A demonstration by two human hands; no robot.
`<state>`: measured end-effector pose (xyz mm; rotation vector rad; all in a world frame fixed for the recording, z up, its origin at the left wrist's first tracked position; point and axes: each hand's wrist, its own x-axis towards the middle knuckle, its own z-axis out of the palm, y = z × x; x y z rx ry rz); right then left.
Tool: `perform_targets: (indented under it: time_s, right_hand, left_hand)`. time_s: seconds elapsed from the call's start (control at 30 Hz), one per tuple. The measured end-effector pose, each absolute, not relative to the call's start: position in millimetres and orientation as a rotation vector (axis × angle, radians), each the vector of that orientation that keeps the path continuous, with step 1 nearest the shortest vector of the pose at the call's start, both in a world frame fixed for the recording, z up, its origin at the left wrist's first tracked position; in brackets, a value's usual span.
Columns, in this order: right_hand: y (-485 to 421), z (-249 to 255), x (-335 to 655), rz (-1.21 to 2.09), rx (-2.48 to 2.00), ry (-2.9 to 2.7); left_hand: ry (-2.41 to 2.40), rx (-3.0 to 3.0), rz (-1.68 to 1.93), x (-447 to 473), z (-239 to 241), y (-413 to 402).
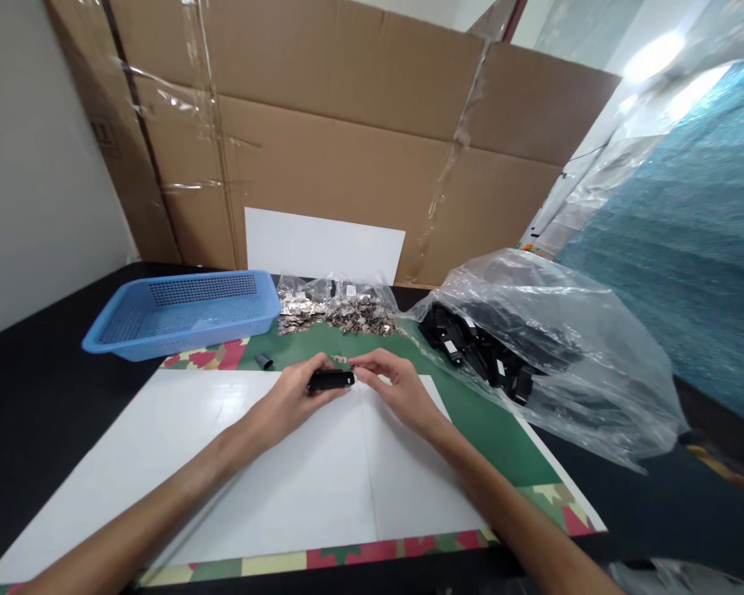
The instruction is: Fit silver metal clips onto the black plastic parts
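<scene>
Black plastic part [331, 380]: I count one in hand, held just above the white sheet near the middle of my view; I use it as my clock centre. One blue basket [186, 345] sits at ten o'clock, and one dark grey cap [264, 361] lies between nine and ten. At twelve I make out two heaps of small metal pieces [363, 314], too many to count, in clear plastic; a few loose bits lie just beyond my fingers. One big clear bag [613, 388] at three o'clock holds a pile of black parts [465, 351], overlapping too much to count.

I see at least three white labels on that pile, but their print is too small to read. A faint printed mark shows on the cardboard [341, 157] at ten; I can't read that either.

My left grip [298, 390] is closed around the part, thumb on the near side. My right grip [398, 390] has thumb and forefinger brought close at the part's three-o'clock end; I can't tell whether they pinch anything.
</scene>
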<state>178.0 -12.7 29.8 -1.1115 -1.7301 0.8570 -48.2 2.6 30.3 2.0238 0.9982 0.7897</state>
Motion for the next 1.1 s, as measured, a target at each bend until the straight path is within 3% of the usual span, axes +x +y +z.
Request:
perform_targets:
  time_s: [0.2,0.53,0.9,1.1]
  right_hand:
    - [-22,47,177,0.714,-0.968,-1.715]
    - [-25,50,177,0.754,-0.896,-1.609]
    - [-32,62,179,0.26,-0.822,-1.873]
    - [-32,62,186,0.214,-0.759,-2.095]
  left_hand:
    - [0.981,2.018,0.983,-48,42,1]
    - [0.721,2.248,1.336,-52,46,-9]
    - [0.862,2.15,1.194,-50,43,-2]
    - [0.852,1.778,0.838,-55,44,12]
